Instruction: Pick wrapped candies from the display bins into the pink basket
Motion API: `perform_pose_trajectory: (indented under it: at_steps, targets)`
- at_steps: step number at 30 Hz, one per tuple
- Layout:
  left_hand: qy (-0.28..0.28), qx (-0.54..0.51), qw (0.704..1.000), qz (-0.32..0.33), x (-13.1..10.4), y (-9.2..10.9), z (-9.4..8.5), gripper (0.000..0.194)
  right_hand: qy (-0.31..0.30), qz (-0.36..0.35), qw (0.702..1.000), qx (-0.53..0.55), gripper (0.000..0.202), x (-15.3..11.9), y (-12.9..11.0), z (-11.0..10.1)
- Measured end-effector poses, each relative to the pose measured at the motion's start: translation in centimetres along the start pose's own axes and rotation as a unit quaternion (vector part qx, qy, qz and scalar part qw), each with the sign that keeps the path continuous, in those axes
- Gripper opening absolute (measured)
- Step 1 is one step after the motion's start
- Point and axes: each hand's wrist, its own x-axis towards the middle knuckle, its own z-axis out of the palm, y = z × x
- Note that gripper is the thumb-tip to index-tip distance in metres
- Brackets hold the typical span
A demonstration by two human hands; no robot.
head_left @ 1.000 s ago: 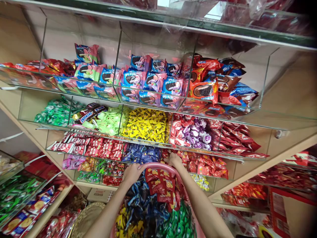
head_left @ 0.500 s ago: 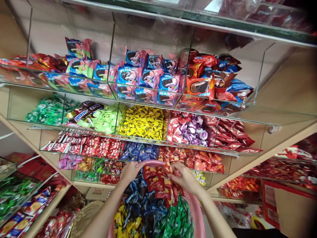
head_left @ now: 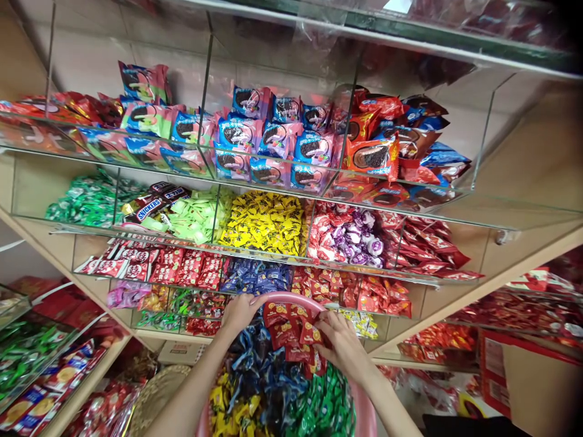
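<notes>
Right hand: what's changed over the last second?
The right hand has drawn back and down from the shelves with a red packet and is now at the red packets in the pink basket; whether it has let go can't be told. The left hand stays gripping the basket's rim; the shelves look otherwise the same.

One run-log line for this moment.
left hand: gripping pink basket; right hand: at red packets; also inside: dark-blue packets, green packets, yellow packets
</notes>
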Motion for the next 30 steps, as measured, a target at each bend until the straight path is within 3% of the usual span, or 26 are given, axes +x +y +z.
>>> perform_pose_trajectory:
  at_steps: [20, 26, 30]
  targets:
    - [0.003, 0.001, 1.0, -0.004, -0.3, 0.3, -0.4, 0.065, 0.016, 0.015, 0.997, -0.068, 0.034, -0.1, -0.4, 0.6]
    - [0.008, -0.006, 1.0, 0.0, -0.1, 0.0, 0.0, 0.066, 0.017, 0.014, 1.0, 0.011, 0.035, 0.0, 0.0, -0.1]
    - [0.01, -0.002, 1.0, 0.003, 0.0, -0.1, 0.2, 0.065, 0.054, 0.034, 0.991, 0.12, 0.028, 1.7, 1.5, -1.4]
